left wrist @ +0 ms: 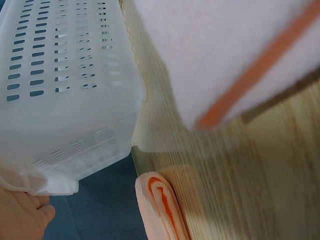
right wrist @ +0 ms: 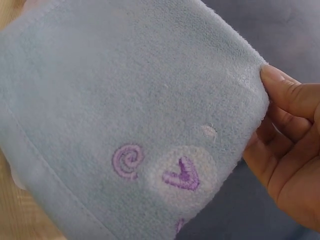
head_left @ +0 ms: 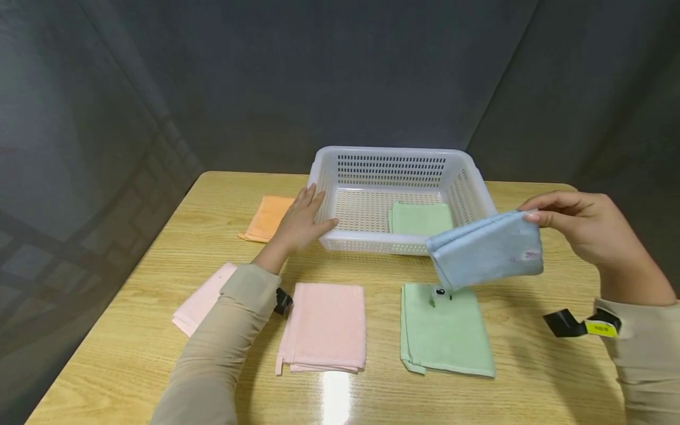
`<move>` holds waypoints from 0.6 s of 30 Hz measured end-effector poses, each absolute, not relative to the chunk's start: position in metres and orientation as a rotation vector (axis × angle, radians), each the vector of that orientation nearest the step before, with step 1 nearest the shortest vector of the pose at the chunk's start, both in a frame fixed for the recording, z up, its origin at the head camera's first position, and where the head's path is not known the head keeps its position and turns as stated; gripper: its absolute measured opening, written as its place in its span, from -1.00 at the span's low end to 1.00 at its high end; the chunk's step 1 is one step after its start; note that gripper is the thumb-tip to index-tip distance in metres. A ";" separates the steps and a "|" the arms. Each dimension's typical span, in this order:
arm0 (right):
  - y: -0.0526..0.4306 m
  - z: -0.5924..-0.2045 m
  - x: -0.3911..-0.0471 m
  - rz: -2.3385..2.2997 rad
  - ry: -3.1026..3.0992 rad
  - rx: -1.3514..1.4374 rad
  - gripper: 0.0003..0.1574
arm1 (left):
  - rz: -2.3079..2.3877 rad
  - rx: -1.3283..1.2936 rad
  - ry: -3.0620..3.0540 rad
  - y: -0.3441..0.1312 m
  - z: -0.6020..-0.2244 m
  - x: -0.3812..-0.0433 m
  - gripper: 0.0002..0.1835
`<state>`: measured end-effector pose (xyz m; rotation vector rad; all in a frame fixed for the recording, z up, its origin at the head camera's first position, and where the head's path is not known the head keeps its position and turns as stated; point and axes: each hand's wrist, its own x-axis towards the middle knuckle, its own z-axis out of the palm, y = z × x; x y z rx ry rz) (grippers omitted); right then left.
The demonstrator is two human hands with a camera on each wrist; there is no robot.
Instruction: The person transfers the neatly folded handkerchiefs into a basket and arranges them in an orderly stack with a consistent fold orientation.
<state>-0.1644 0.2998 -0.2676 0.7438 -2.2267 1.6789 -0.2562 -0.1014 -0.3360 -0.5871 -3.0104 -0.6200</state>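
Nearest, front pink towel (head_left: 326,330) and front green towel (head_left: 446,339): both lie folded on the table (head_left: 133,330); a dropped cloth could land on the green one and mess up its folds.
Side pink towel (head_left: 204,298): partly hidden by the left sleeve (head_left: 212,360); that arm could brush it crooked.
Blue towel (head_left: 489,251): up in the air by the front right corner of the white basket (head_left: 361,241); it hangs from one end, so it could flop open or snag on the rim.
Right hand (head_left: 595,227): thumb and fingers pinch the cloth's edge; such a small hold could slip.
Left hand (head_left: 304,219): fingers apart at the basket's left rim, holding no towel; a hard push could slide the basket.
Orange towel (head_left: 268,218): left of the basket; a sliding basket could bump it.
Inside green towel (head_left: 422,217): on the basket floor, front right; a cloth falling there could wrinkle it.
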 end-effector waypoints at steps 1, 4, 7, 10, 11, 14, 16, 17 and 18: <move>0.300 -0.267 -0.165 1.701 -2.212 0.753 -0.77 | -0.622 -0.587 -3.011 -0.101 -0.336 -0.256 -0.18; 0.299 -0.267 -0.165 1.750 -2.177 0.763 -0.77 | -0.630 -0.586 -3.015 -0.101 -0.336 -0.256 -0.18; 0.297 -0.265 -0.166 1.756 -2.168 0.745 -0.77 | -0.638 -0.582 -3.016 -0.101 -0.336 -0.256 -0.18; 0.295 -0.263 -0.167 1.787 -2.146 0.732 -0.76 | -0.636 -0.581 -3.015 -0.101 -0.336 -0.256 -0.18; 0.295 -0.262 -0.167 1.794 -2.139 0.732 -0.76 | -0.635 -0.580 -3.014 -0.101 -0.336 -0.256 -0.18; 0.293 -0.260 -0.168 1.852 -2.092 0.747 -0.77 | -0.634 -0.580 -3.014 -0.101 -0.337 -0.256 -0.18; 0.292 -0.259 -0.168 1.867 -2.075 0.730 -0.77 | -0.635 -0.580 -3.013 -0.100 -0.337 -0.256 -0.18; 0.291 -0.258 -0.169 1.873 -2.065 0.722 -0.78 | -0.636 -0.582 -3.012 -0.101 -0.337 -0.256 -0.18; 0.291 -0.258 -0.169 1.895 -2.042 0.727 -0.78 | -0.635 -0.583 -3.011 -0.101 -0.337 -0.256 -0.18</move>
